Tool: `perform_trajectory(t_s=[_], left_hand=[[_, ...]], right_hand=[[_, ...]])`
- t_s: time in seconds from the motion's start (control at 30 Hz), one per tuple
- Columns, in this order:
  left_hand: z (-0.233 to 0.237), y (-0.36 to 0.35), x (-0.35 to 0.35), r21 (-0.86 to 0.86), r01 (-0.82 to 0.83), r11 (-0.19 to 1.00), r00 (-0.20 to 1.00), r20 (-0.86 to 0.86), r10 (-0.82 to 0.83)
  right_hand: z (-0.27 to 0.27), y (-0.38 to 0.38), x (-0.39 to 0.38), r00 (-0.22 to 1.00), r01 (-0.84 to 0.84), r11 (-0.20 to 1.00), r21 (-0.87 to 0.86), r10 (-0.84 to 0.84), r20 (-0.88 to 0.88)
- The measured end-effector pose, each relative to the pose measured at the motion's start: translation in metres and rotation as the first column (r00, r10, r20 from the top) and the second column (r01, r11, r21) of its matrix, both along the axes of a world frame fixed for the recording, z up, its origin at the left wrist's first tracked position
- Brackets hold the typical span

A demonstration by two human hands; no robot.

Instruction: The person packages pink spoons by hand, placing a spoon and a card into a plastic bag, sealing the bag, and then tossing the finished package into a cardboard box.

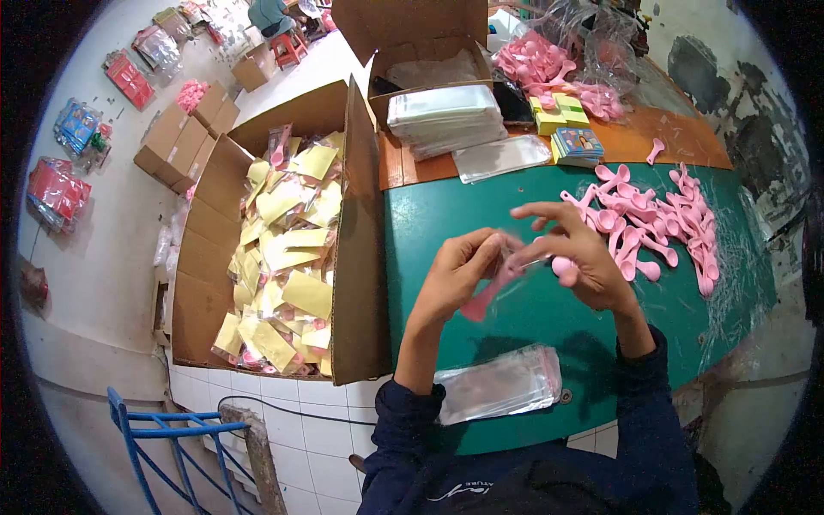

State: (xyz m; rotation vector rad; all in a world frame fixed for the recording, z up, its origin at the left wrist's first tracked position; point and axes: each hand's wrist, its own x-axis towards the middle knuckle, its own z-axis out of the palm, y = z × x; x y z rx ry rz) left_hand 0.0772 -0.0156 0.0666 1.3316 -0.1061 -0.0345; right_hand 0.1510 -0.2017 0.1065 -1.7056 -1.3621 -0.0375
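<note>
My left hand (464, 264) is closed, thumb and finger pinching a clear plastic bag (508, 245) that is blurred by motion. Below the pinch, a smeared pink spoon (487, 296) slants down to the left; whether it lies inside the bag cannot be made out. My right hand (588, 257) meets the bag with one finger, its upper fingers raised. Under its curled lower fingers shows a rounded pink spoon bowl (563, 266). Flat clear bags (502, 384) lie stacked on the green table near my body. Loose pink spoons (639, 210) are heaped to the right.
Left of the table, a tall cardboard box (360, 249) holds many bagged spoons with yellow cards (305, 292). Behind are more clear bags (446, 116), small card stacks (577, 144) and bagged pink spoons (532, 60). A blue metal frame (176, 425) stands lower left. Another person (270, 15) sits far back.
</note>
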Motion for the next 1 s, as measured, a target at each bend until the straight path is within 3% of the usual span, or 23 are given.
perform_trajectory(t_s=[0.03,0.07,0.13,0.17,0.2,0.23,0.27,0.3,0.37,0.53,0.57,0.63,0.67,0.7,0.8,0.93,1.0], left_hand=[[0.004,0.002,0.000,-0.015,-0.017,1.000,1.000,0.010,0.017],[0.010,0.005,-0.001,-0.028,-0.037,0.999,0.999,0.019,0.037],[0.014,0.012,-0.004,-0.050,-0.070,0.996,0.997,0.033,0.072],[0.014,0.017,-0.006,-0.060,-0.082,0.995,0.995,0.045,0.085],[0.015,0.021,-0.006,-0.067,-0.093,0.993,0.993,0.063,0.098],[0.017,0.023,-0.008,-0.078,-0.097,0.992,0.993,0.054,0.101],[0.018,0.025,-0.010,-0.089,-0.101,0.991,0.993,0.048,0.105],[0.020,0.028,-0.011,-0.100,-0.106,0.989,0.993,0.042,0.111],[0.022,0.030,-0.012,-0.093,-0.110,0.990,0.993,0.042,0.114],[0.014,0.028,-0.008,-0.065,-0.094,0.993,0.996,-0.011,0.093],[0.011,0.028,-0.007,-0.047,-0.074,0.996,0.997,-0.028,0.073],[0.007,0.031,-0.006,-0.015,-0.045,0.999,0.997,-0.057,0.044],[0.005,0.032,-0.006,-0.009,-0.041,0.999,0.996,-0.074,0.040],[0.003,0.033,-0.005,-0.003,-0.036,0.999,0.995,-0.095,0.036],[0.001,0.033,-0.003,0.006,-0.039,0.999,0.991,-0.129,0.040],[-0.004,0.033,-0.003,0.053,-0.021,0.998,0.994,-0.109,0.026],[-0.007,0.035,-0.004,0.145,0.023,0.989,0.992,-0.124,-0.005]], right_hand=[[0.001,0.001,0.008,0.988,-0.064,0.994,-0.088,0.051,-0.145],[-0.004,0.004,0.035,0.983,-0.110,0.994,0.006,0.110,-0.148],[-0.015,-0.006,0.124,0.943,0.100,0.995,-0.002,-0.095,-0.319],[-0.023,-0.016,0.177,0.937,0.304,0.941,-0.151,-0.324,-0.129],[-0.044,-0.025,0.228,0.816,0.554,0.808,-0.201,-0.575,-0.059],[-0.082,-0.048,0.287,0.701,0.700,0.656,-0.282,-0.707,0.096],[-0.105,-0.062,0.326,0.555,0.821,0.470,-0.323,-0.790,0.260],[-0.105,-0.063,0.320,0.571,0.796,0.437,-0.418,-0.770,0.283],[-0.114,-0.062,0.301,0.517,0.827,0.371,-0.423,-0.798,0.311],[-0.130,-0.047,0.289,0.138,0.988,0.152,0.040,-0.959,0.247],[-0.131,-0.052,0.295,0.161,0.970,0.214,0.114,-0.920,0.357],[-0.070,-0.030,0.230,0.603,0.798,0.602,-0.038,-0.797,0.042],[-0.049,-0.021,0.195,0.748,0.631,0.769,-0.103,-0.638,-0.184],[-0.034,-0.014,0.159,0.802,0.425,0.898,-0.115,-0.433,-0.411],[0.002,-0.001,0.062,0.772,0.220,0.975,0.020,-0.161,-0.615],[0.014,-0.005,0.022,0.782,0.078,0.987,-0.137,-0.147,-0.606],[0.014,-0.005,0.018,0.829,0.087,0.981,-0.175,-0.169,-0.532]])
